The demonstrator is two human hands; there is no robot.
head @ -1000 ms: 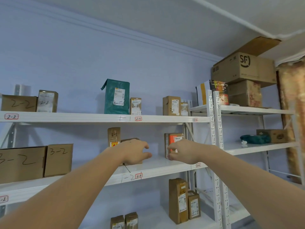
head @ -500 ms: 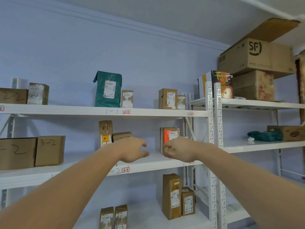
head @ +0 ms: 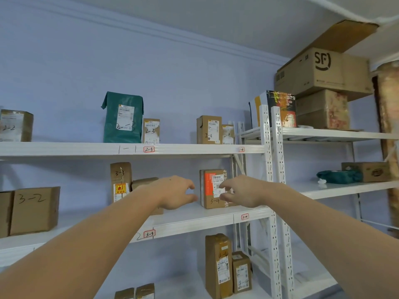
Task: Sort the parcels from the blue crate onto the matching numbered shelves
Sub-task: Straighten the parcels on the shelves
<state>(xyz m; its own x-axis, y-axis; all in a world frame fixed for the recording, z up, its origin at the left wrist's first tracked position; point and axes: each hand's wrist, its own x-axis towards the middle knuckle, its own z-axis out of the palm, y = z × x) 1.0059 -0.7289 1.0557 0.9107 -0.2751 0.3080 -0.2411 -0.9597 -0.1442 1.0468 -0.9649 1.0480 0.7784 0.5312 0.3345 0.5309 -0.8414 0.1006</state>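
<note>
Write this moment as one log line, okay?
left hand: open, empty | right hand: open, at brown cardboard parcel marked 3-4 | parcel: upright on white metal shelf

Pale blue-violet wall (head: 64,61) behind, with a moulded cornice (head: 151,29) under a grey ceiling (head: 237,16). White metal shelving (head: 194,148) along the wall, perforated uprights (head: 267,169) at right. Second white rack (head: 336,134) beside it. Soft, even light throughout.

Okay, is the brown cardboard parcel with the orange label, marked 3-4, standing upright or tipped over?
Upright. The brown cardboard parcel with the orange label stands on its short end on the white shelf, above the 3-4 tag.
</note>
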